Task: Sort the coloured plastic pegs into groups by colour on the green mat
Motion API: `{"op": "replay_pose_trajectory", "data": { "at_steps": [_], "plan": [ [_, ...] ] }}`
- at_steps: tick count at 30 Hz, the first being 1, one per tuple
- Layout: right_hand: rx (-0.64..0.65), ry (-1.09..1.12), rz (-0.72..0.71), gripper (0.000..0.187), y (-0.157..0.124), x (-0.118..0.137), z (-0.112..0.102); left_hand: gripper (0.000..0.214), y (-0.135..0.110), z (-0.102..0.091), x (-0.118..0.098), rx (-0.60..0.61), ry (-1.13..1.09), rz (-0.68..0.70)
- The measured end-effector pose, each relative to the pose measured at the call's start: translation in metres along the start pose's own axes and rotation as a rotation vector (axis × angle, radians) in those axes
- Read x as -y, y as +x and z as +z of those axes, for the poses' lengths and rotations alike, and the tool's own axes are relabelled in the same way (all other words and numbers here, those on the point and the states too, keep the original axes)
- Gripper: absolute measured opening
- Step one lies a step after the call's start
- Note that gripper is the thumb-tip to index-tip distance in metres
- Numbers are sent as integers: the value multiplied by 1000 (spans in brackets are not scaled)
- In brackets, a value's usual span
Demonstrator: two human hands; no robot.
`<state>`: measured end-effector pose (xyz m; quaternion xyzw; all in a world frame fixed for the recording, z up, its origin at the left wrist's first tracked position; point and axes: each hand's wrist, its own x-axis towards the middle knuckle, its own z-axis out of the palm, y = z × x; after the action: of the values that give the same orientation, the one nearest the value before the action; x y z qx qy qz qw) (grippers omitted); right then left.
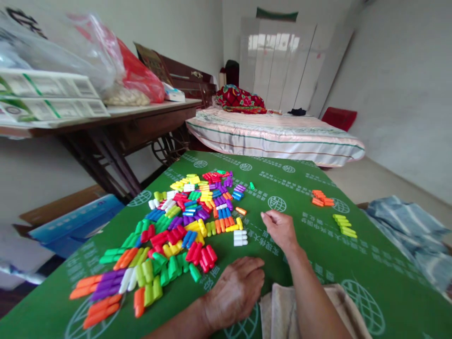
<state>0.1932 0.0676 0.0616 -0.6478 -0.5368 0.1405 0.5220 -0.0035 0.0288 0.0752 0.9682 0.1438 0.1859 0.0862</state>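
Observation:
My right hand (280, 229) hovers over the green table, its fingers curled in and the thumb near the index finger. Anything inside that pinch is hidden. Palm down, my left hand (236, 293) lies on the table with its fingers stretched together, holding nothing that I can see. To the left spreads a big pile of small, coloured plastic cap-like pieces, among them red caps (201, 256) near my left hand. White caps (240, 238) lie side by side between the pile and my right hand. A single orange cap (241, 211) lies close by.
Separate groups of orange caps (322, 198) and yellow-green caps (343, 225) lie at the right on the green table (296, 183). A folded cloth (282, 310) lies at the near edge. Beyond stand a bed (275, 134) and, at left, a wooden sewing table (151, 120).

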Motion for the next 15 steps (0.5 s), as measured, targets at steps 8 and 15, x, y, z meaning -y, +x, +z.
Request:
{"op": "replay_pose_trajectory", "data": {
  "at_steps": [8, 15],
  "plan": [
    [-118, 604, 164, 32, 8, 10, -39, 27, 12, -10, 19, -14, 288, -431],
    [-265, 976, 26, 30, 7, 3, -100, 27, 29, -15, 28, 198, 341, -559]
  ]
}}
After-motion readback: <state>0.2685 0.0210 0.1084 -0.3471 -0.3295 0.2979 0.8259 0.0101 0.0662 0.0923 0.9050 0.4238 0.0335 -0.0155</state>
